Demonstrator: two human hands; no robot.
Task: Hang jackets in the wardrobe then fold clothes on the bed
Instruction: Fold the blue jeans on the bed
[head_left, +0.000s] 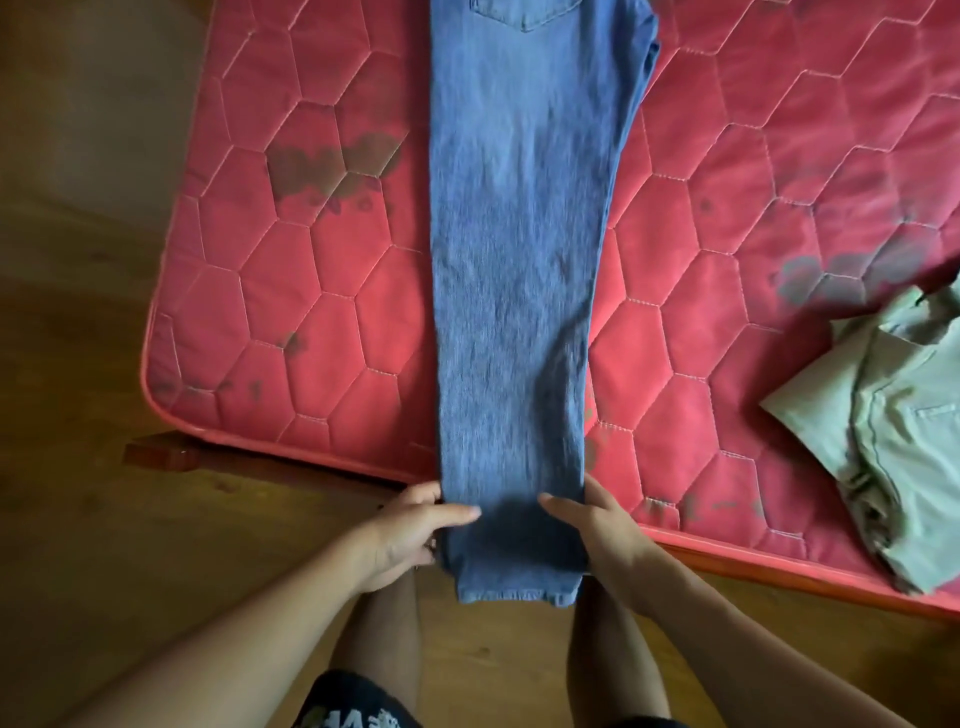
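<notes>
A pair of blue jeans (519, 249) lies lengthwise down the red quilted mattress (291, 291), legs stacked one on the other, hems hanging over the near edge. My left hand (410, 530) grips the left side of the leg ends, thumb lying on top of the denim. My right hand (597, 525) grips the right side the same way, thumb on top and fingers under the cloth. The waist end with a back pocket runs out of view at the top.
A crumpled pale green garment (893, 421) lies on the mattress at the right edge. A wooden bed frame corner (171, 452) sticks out under the mattress at the left. Brown wooden floor (78, 364) surrounds the bed; my legs stand at its foot.
</notes>
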